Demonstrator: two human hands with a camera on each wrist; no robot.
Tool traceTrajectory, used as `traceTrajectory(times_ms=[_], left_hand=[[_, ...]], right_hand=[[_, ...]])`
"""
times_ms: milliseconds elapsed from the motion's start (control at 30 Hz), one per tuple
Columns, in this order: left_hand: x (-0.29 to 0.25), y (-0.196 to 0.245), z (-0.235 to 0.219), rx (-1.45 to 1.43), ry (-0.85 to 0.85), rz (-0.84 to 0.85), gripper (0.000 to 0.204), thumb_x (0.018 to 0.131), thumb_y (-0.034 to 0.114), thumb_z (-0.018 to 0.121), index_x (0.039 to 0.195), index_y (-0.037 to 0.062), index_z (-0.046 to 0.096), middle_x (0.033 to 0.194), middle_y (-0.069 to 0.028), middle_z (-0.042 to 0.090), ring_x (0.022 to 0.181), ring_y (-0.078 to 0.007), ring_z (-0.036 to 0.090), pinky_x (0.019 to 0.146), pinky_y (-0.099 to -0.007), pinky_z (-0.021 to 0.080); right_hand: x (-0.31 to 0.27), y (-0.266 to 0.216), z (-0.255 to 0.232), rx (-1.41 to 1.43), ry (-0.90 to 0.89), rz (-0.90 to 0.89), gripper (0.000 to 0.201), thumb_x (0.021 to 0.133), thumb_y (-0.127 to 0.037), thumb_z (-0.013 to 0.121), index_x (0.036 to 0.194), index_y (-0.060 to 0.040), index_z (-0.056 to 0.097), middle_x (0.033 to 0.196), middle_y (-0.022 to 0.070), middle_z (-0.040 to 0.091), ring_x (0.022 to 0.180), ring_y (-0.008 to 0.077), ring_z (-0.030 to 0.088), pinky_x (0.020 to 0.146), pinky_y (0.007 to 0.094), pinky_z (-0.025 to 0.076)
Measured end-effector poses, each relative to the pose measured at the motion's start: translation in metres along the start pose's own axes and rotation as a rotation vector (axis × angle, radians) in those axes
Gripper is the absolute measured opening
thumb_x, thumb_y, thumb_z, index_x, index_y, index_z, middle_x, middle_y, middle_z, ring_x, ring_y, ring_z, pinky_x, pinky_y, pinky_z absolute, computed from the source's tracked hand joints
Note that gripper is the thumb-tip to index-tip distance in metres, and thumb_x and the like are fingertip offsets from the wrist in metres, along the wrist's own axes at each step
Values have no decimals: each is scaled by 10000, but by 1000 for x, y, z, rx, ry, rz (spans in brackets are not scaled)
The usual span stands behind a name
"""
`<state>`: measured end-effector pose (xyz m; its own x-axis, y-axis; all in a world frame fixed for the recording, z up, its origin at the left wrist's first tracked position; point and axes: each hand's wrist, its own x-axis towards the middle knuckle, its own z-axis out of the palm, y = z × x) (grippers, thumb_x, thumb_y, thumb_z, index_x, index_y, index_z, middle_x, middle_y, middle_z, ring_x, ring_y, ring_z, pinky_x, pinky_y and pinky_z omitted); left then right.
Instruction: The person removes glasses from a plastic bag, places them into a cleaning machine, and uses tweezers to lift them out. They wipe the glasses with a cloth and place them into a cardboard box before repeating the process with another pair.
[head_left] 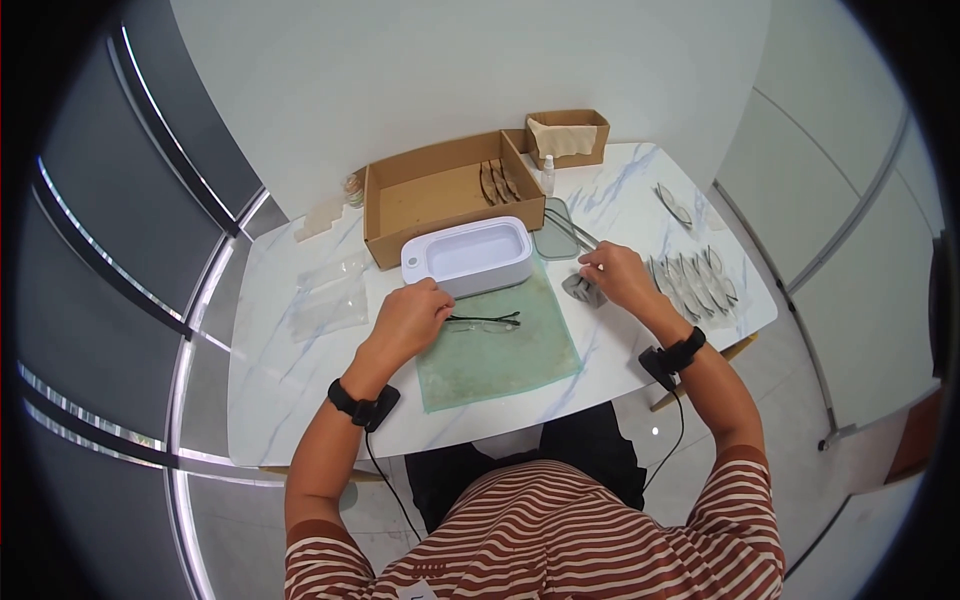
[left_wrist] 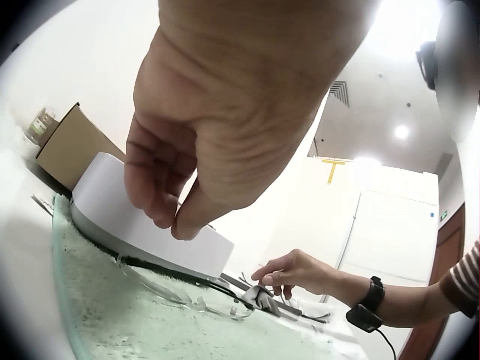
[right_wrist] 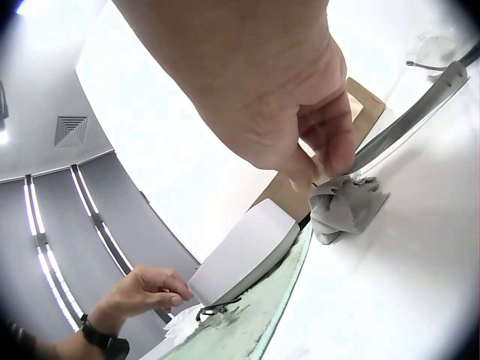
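Note:
A pair of thin dark-framed glasses (head_left: 485, 322) lies on a green mat (head_left: 500, 370). My left hand (head_left: 408, 318) is over their left end, its fingers loosely bent; in the left wrist view the fingertips are above the glasses (left_wrist: 161, 287), with nothing between them. To the right of the mat, my right hand (head_left: 622, 275) pinches the top of a crumpled grey cloth (right_wrist: 346, 211) resting on the table. Grey metal tongs (head_left: 575, 230) reach beneath the right hand, partly hidden by it.
A white cleaner with an open basin (head_left: 470, 285) stands behind the mat. Behind it is a cardboard box (head_left: 420, 190) holding several glasses. Farther right are a smaller box (head_left: 595, 150), spray bottle (head_left: 548, 178) and rows of glasses (head_left: 695, 285). Clear plastic bags (head_left: 330, 300) lie left.

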<state>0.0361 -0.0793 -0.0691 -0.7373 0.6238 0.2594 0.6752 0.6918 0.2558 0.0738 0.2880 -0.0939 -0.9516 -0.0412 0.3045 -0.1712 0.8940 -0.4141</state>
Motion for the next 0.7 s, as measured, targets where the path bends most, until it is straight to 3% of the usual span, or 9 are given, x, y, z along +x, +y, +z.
traceTrajectory(times_ms=[233,400,433,567,700], left_hand=[[-1,6,5,0,-113,6,170,872,156,737,1010,67,783,963,-128,691,893,-348,679,810,-434,546],[-4,-1,16,-18,-135,-8,162,871,158,741,993,62,785,950,-128,679,899,-345,675,820,-433,540],[-4,-1,16,-32,-141,-17,159,868,159,744,986,61,786,947,-127,675,900,-345,674,821,-433,539],[-4,4,12,-59,-167,-12,145,866,153,740,965,57,783,944,-126,680,887,-346,676,807,-436,540],[-6,0,19,-74,-151,-12,139,861,153,739,946,49,775,932,-133,688,863,-354,677,785,-446,542]], right_hand=[[-6,-6,6,5,-127,-132,214,805,-146,764,1002,-73,803,999,139,694,916,345,684,814,423,544],[1,6,28,-83,-159,-171,153,790,-106,764,936,-75,797,907,136,712,854,338,691,792,428,550],[2,-8,26,-84,-156,-169,153,790,-106,764,936,-75,797,907,136,712,854,338,691,792,428,550],[3,-94,27,383,-58,-297,113,815,-84,745,917,-41,728,880,146,708,835,362,685,755,446,540],[7,-125,63,426,-55,-462,130,812,-81,751,925,-36,704,879,150,705,838,373,680,745,452,536]])
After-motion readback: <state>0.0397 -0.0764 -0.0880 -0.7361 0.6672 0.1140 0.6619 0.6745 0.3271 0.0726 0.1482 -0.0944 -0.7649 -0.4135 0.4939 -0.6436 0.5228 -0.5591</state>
